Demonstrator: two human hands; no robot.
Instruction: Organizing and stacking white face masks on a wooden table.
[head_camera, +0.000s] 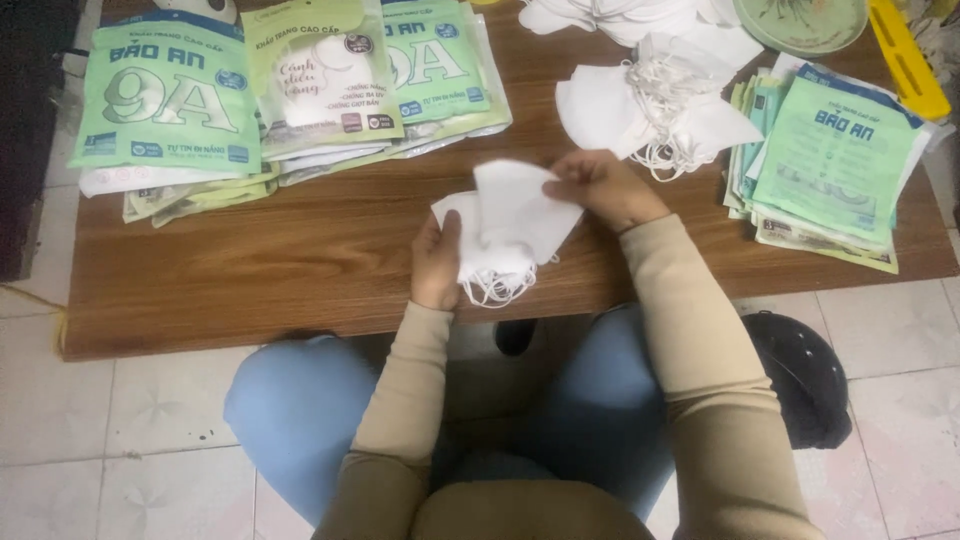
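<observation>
Your left hand (436, 262) is closed round the lower left edge of a small stack of white masks (508, 222), thumb on top and fingers underneath, out of sight. Your right hand (603, 186) pinches the upper right corner of the same stack, fingers curled down over the top mask. The masks are folded flat and held over the near part of the bench (300, 260), about mid-width; whether they rest on the wood or sit just above it you cannot tell from this view. Their white ear loops (497, 288) hang in a tangle from the lower edge, beside your left thumb. Beyond your right hand, a loose pile of white masks (655, 110) lies on the bench with its loops bunched on top. More white masks (610, 15) lie at the far edge. To the right of the pile, a stack of green flat pouches (835, 160) sits at the bench's right end, fanned slightly. On the far left, larger green packs (165, 95) overlap one another, with a paler green pack (320, 70) laid across them and another green pack (440, 65) next to it. A round green plate (800, 22) and a yellow strip (908, 60) sit at the far right corner. Your knees in blue trousers (295, 410) are under the near edge, above a pale tiled floor (120, 440). A dark rounded object (805, 380) lies on the floor by your right elbow.
</observation>
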